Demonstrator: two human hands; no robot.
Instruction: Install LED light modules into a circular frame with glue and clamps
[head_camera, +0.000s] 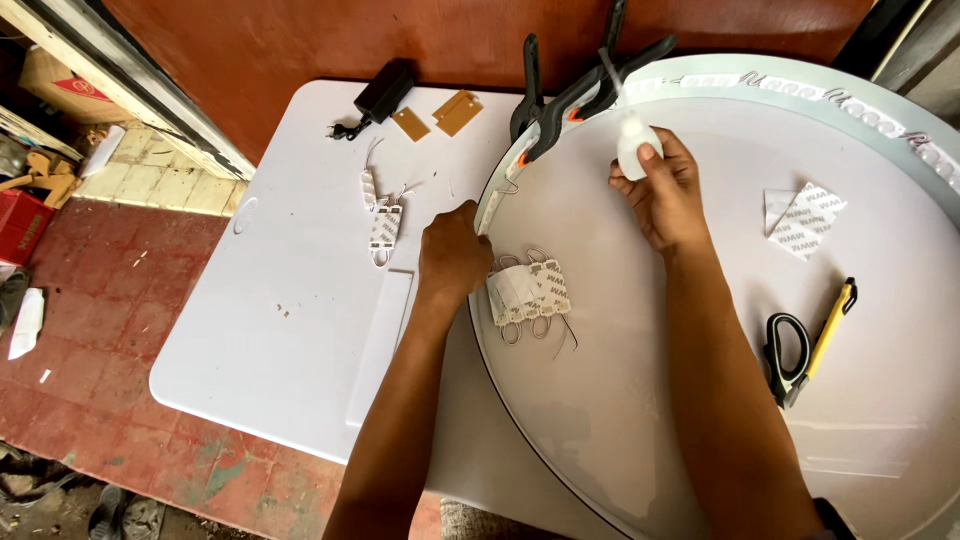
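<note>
Right hand (668, 190): fingers closed round a small white bottle (634, 145), nozzle up, over the round panel's (640, 400) far rim
Left hand (453, 252): fingers curled shut, pinching the white strip (492, 207) at the panel's left rim
Clamps (560, 100): black, gripping the rim just beside the bottle
Module bundle (528, 292): on the panel, just right of the left hand
Scissors (785, 350): right side of the panel
Desk (290, 330): white, carrying the panel

Both forearms are showing bare from elbow to wrist, with no sleeves, watch or rings in sight. The left hand (452, 255) and right hand (665, 195) are wearing no gloves; a dark edge near the right elbow is possibly clothing.
</note>
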